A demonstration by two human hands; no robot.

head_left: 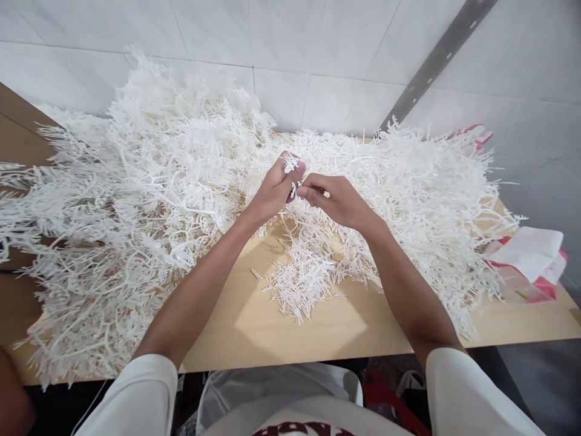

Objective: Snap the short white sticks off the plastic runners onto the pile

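Observation:
My left hand (278, 184) is closed around a small white plastic sprig (290, 162), whose branching tips stick out above the thumb. Close beside it, my right hand (333, 197) pinches with thumb and forefinger at the lower end of the same white bits. Both hands hang over the middle of the table. Under them lies a loose heap of small white plastic sprigs (304, 272). What sits deep inside the left fist is hidden.
A big mound of white branching plastic stems (172, 157) fills the left side, another pile (422, 200) the right. A pink-and-white plastic bag (529, 260) lies at the right edge of the wooden table (254, 339). Behind stands a tiled wall (295, 36) with a metal upright (436, 63).

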